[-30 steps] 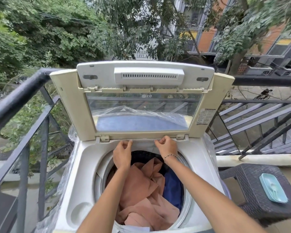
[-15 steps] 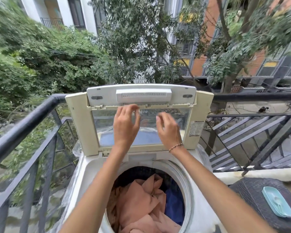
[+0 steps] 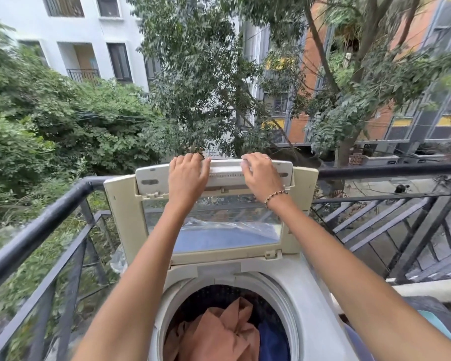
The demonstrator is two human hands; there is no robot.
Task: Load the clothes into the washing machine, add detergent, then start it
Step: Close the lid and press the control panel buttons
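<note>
Both hands placed on raised lid (image 3: pixel 120 217) of top-load washing machine (image 3: pixel 306 295). Left hand (image 3: pixel 188 178) and right hand (image 3: pixel 261 175) are laid side by side over its top edge, fingertips seemingly hooked behind it; judged a grip for pulling lid shut. Clothes (image 3: pixel 219 332) (rust + blue) already lying in drum, so loading looks done. Detergent not seen, machine prob. not started. Writing: "PRABH… LEELA" read on sign (image 3: pixel 214 151) behind lid, partly hidden. Logo (image 3: pixel 215 199) on lid glass too blurred to be read.

The bottom edge cuts off the clothes (image 3: pixel 219 334), and blur hides whether the left hand (image 3: pixel 186 178) and the right hand (image 3: pixel 261 178) grip the lid (image 3: pixel 125 217)
</note>
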